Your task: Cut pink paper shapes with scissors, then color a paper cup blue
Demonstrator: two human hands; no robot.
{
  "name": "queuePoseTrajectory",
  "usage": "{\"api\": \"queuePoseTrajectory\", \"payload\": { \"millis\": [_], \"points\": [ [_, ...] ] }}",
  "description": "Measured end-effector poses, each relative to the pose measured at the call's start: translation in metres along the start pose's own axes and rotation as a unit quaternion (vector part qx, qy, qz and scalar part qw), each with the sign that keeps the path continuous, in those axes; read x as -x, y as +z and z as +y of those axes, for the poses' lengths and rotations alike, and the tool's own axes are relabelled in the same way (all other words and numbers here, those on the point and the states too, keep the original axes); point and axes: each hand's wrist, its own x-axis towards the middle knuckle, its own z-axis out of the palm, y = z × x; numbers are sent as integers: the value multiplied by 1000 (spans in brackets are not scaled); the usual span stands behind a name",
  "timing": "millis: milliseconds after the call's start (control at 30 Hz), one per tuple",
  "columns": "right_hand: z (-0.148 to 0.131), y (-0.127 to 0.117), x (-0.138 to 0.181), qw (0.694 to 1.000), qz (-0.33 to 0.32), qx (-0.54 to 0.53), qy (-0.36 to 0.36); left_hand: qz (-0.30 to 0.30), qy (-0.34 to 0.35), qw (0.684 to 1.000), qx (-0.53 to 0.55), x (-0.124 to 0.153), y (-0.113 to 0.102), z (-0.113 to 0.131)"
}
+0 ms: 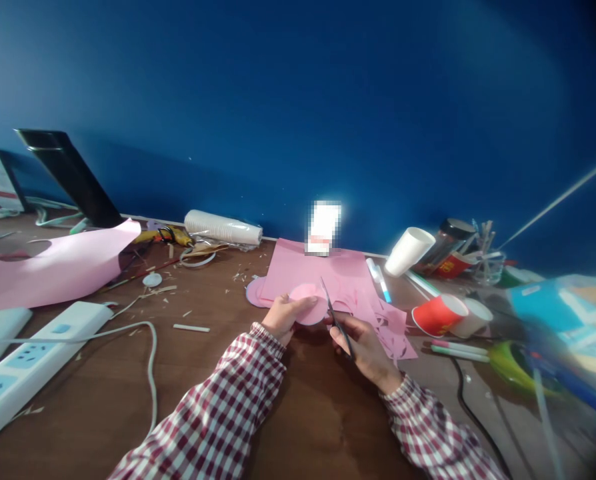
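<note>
My left hand [287, 315] pinches a round pink paper piece [310, 303] just above the brown table [128, 373]. Closed round the handles of black scissors [334, 313], my right hand [363, 347] holds them with the blades pointing up and away at the paper's right edge. Both wrists wear red-and-white checked sleeves. Behind the hands lies a pink paper sheet [318, 270] with cut scraps [391, 330] to its right.
White power strips [23, 363] and a cable [151, 360] lie at left, near a large pink sheet [53, 267]. A sleeve of white cups [223, 229] lies at the back. Right: a red cup [435, 313], a white cup [409, 250], markers [458, 350], jars and clutter.
</note>
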Motion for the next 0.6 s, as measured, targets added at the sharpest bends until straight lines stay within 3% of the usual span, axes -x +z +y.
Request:
{"api": "queuePoseTrajectory", "payload": {
  "millis": [600],
  "points": [
    [-4, -2, 1, 999, 13, 35, -12, 6, -4, 1000, 11, 1, 0, 2]
  ]
}}
